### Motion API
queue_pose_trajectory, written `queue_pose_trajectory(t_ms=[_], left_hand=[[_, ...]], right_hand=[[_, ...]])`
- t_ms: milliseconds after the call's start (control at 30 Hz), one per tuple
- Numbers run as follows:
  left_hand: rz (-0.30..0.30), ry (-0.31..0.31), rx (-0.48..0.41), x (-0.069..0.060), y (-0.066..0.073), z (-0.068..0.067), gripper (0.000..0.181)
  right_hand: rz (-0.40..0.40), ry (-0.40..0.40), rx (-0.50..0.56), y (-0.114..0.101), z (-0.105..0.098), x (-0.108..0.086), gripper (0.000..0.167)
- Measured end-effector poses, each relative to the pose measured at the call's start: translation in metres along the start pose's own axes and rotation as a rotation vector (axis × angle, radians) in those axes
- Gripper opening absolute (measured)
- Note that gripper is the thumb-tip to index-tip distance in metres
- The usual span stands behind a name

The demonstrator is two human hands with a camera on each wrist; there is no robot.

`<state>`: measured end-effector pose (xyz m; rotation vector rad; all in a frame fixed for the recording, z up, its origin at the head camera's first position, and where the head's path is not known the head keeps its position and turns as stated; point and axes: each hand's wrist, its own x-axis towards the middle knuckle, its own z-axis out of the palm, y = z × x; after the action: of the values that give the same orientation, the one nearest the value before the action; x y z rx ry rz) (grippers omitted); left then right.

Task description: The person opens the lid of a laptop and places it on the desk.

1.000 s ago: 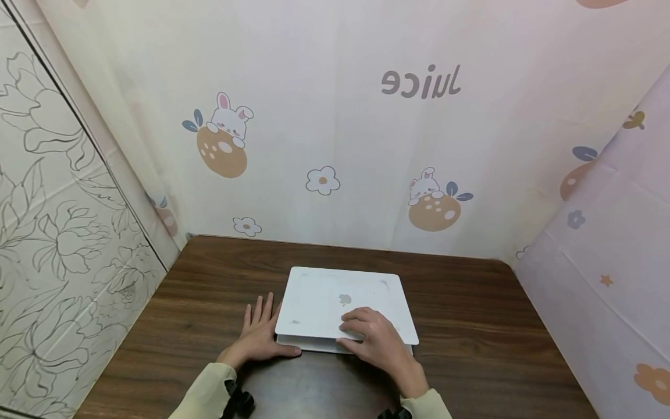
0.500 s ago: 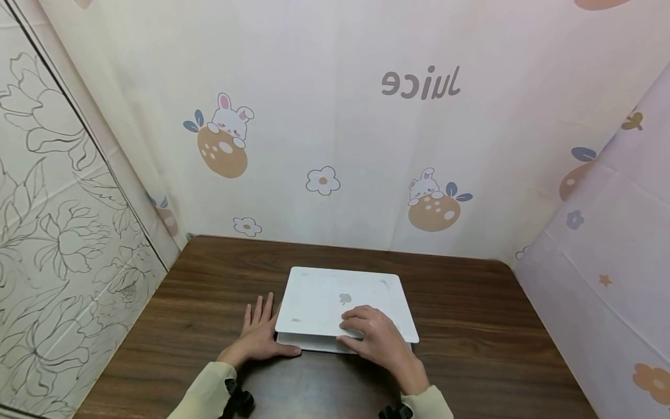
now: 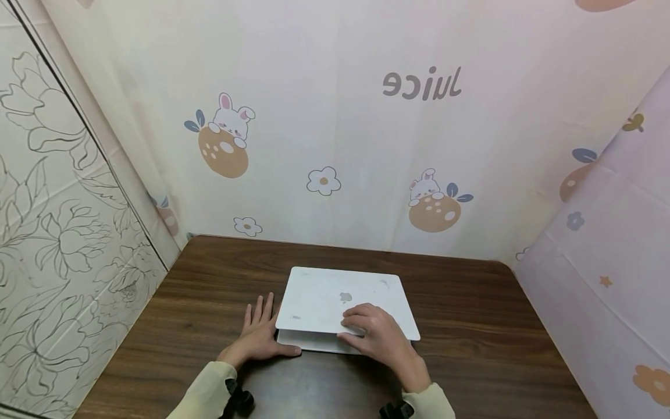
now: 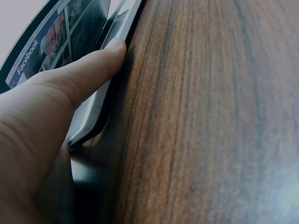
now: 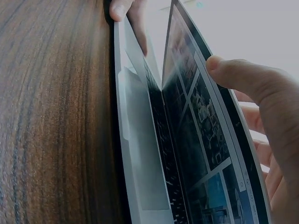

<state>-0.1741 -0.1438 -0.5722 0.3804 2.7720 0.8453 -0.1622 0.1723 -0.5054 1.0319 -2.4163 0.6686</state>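
A silver laptop (image 3: 319, 299) with an apple logo on its lid lies on the table, its lid raised to a narrow angle. My right hand (image 3: 379, 337) pinches the lid's front edge, thumb on the screen side and fingers on the outer face. In the right wrist view the lit screen (image 5: 205, 107) faces the keyboard base (image 5: 135, 121). My left hand (image 3: 256, 340) lies at the laptop's left front corner, fingers straight and spread on the table. Its thumb (image 4: 93, 67) rests against the front edge of the base, seen in the left wrist view.
The dark wooden table (image 3: 471, 326) extends on both sides of the laptop. A patterned curtain (image 3: 324, 116) hangs behind it, and further printed cloth closes off the right. At the left stands a panel (image 3: 57, 250) with flower line drawings.
The lid's front edge has risen slightly, widening the gap over the base. My right hand has moved up a little with it; my left hand stays put.
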Motion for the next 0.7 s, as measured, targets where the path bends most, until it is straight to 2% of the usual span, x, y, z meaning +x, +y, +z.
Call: queue_pose_trajectory(t_ms=[700], left_hand=[[-0.026, -0.017, 0.014, 0.0020, 0.0001, -0.0003, 0.132]], right_hand=[[-0.011, 0.001, -0.008, 0.0010, -0.0069, 0.0074, 0.020]])
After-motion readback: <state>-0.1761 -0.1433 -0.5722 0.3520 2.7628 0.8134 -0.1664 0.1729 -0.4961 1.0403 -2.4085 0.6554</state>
